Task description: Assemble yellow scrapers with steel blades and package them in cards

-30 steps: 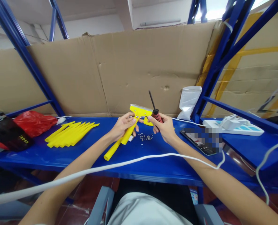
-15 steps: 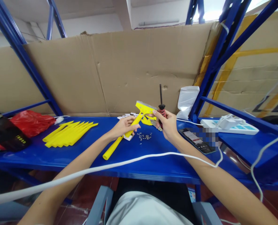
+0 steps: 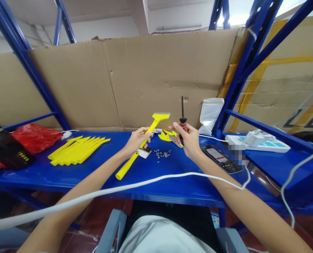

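My left hand [image 3: 137, 141] is closed round the handle of a yellow scraper [image 3: 154, 123], whose wide head with a thin blade edge points up and to the right. My right hand [image 3: 190, 138] grips a screwdriver [image 3: 183, 123] with a red and black handle, its dark shaft upright. The scraper head and the right fingers are apart. Below lie small loose screws and nuts [image 3: 164, 154] on the blue table [image 3: 156, 182]. Behind the right hand are small yellow pieces [image 3: 165, 135]. Under my left hand rest a yellow tube handle [image 3: 127, 166] and a small white and black box [image 3: 144, 152].
A row of yellow handles [image 3: 78, 151] lies left, beside a red plastic bag [image 3: 36, 138] and a black bag [image 3: 7, 149]. To the right are a phone [image 3: 221, 159] and a power strip [image 3: 261, 143]. A white cable [image 3: 151, 180] crosses low in front. Cardboard [image 3: 156, 80] stands behind.
My right fingers have come off the scraper head and the two are now apart. The left hand has turned the scraper so its head shows narrower. The screwdriver stays in my right hand.
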A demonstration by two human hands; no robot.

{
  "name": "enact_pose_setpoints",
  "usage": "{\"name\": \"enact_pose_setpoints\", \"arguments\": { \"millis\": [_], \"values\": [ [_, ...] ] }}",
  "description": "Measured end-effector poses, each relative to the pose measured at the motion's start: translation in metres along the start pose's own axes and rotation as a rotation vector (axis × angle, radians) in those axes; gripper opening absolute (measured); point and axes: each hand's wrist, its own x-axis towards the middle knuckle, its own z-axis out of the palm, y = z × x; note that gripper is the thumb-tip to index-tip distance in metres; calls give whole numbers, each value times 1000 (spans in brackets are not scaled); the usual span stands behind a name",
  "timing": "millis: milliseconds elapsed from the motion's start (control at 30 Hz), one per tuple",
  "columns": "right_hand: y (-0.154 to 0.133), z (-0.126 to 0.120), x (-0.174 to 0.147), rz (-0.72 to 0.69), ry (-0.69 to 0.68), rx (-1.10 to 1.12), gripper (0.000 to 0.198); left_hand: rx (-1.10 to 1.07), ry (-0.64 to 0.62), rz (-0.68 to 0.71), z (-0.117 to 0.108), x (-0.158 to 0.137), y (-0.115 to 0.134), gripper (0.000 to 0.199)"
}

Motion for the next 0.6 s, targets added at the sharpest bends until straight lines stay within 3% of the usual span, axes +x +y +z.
{"name": "enact_pose_setpoints", "arguments": {
  "millis": [167, 367, 600],
  "values": [
    [1, -1, 1, 33, 20, 29, 39, -114, 3, 1, -3, 2, 3, 43],
    [8, -2, 4, 52, 7, 25, 43, -345, -97, -154, -6, 0, 12, 38],
    [8, -2, 3, 54, -5, 14, 41, -316, -102, -135, -6, -2, 12, 37]
  ]
}}
